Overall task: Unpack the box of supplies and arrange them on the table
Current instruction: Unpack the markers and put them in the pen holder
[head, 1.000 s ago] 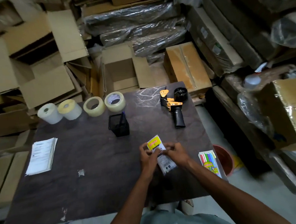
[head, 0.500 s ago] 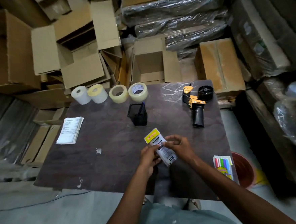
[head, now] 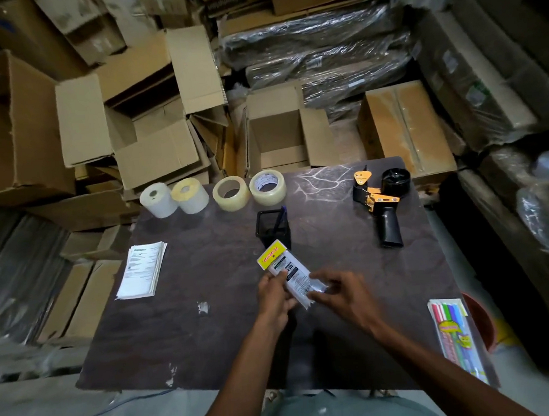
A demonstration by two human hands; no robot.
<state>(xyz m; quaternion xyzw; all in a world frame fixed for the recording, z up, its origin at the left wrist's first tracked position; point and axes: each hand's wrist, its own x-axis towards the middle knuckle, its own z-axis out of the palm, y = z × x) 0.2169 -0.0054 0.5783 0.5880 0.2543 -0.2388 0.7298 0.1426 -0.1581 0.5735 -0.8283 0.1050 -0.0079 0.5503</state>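
Observation:
Over the middle of the dark table [head: 210,326] I hold a small clear packet with a yellow header card [head: 285,268]. My left hand [head: 274,297] grips its left edge, thumb on top. My right hand [head: 341,295] pinches its lower right corner with the fingers spread. Along the table's far edge stand two white label rolls [head: 173,197] and two clear tape rolls [head: 249,190]. A black mesh pen holder [head: 273,229] stands just beyond the packet. An orange and black tape dispenser [head: 380,203] lies at the far right. An open cardboard box [head: 281,132] sits behind the table.
A stack of printed sheets [head: 141,269] lies on the table's left side. A pack of coloured markers [head: 454,335] lies at the right edge, over a red-brown bucket [head: 481,320]. Cardboard boxes [head: 136,110] and plastic-wrapped bundles [head: 320,52] crowd the floor behind and to the right.
The view has swung right and closer to the table. Both hands kept the packet; it now tilts further and my right hand has slid down to its lower corner.

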